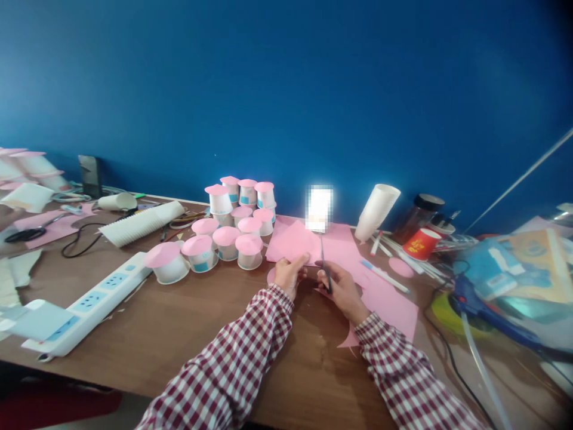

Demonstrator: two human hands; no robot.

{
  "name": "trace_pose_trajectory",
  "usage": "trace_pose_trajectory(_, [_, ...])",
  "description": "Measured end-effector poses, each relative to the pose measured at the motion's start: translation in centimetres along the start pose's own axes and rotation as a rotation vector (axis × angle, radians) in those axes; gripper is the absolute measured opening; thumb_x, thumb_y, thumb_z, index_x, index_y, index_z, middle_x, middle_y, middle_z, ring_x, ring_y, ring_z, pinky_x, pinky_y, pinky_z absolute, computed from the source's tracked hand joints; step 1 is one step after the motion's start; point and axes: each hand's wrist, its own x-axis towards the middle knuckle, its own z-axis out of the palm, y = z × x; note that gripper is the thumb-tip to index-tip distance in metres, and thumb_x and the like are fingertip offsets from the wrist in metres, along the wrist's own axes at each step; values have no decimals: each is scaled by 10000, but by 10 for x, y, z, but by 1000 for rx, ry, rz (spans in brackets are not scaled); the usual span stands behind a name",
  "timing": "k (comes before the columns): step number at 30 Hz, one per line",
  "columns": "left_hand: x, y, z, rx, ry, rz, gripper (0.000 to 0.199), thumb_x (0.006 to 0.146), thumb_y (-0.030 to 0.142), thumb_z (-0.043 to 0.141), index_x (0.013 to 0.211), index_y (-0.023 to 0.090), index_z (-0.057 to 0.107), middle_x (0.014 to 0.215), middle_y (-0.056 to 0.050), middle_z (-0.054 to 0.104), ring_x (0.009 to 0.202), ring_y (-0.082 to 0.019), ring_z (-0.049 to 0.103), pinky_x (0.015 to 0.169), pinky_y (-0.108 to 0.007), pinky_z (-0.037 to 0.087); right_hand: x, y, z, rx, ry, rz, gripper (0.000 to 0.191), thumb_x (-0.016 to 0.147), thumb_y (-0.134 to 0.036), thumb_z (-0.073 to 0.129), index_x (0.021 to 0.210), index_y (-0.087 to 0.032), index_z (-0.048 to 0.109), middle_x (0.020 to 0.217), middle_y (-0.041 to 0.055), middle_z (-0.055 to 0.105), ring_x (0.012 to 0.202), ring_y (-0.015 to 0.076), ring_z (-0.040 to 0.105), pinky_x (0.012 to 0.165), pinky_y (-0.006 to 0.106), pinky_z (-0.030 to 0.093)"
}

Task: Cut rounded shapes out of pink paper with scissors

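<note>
My left hand (289, 276) pinches the near edge of a pink paper sheet (293, 242). Closed around the dark handle of a pair of scissors (323, 255) is my right hand (344, 288), just right of the left one. The blades point away from me, beside the sheet; whether they touch it I cannot tell. More pink paper (391, 307) lies under and right of my right hand. To the left stand several white paper cups (170, 272), turned upside down, with pink paper discs (248, 243) on top. Some of these cups are stacked at the back.
A white power strip (96, 301) lies at left, near a stack of cups on its side (143, 224). Another cup stack (378, 209) leans at right, near a marker (385, 276), a red cup (421, 243) and a dark jar (418, 218). A blue glue gun (487, 316) sits far right.
</note>
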Motion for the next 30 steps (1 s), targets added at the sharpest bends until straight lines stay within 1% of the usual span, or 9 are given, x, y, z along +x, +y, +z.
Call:
trace_pose_trajectory(17, [0,-1,0,-8,13,-1,337,505,338,805,571,124,554,447,33,495,413,-52,453,381,-159,344,-1,-5,1,-23,17,7,445,666,-447,722,1017,-195,618,715,-24,542,574,89,510,559,232,483])
trace_pose_trajectory(24, [1,-1,-1,3,0,-4,330,524,344,795,572,127,551,447,27,504,408,-54,454,381,-161,338,0,-2,-2,-44,12,-20,469,671,-447,717,1042,-178,618,708,-17,549,582,95,514,558,239,483])
trace_pose_trajectory(30, [1,-1,0,-13,-5,-5,335,513,337,801,574,126,548,447,35,492,408,-49,443,379,-159,331,-1,-6,0,-49,24,-25,449,671,-451,715,1014,-177,624,703,-12,556,579,99,512,538,228,470])
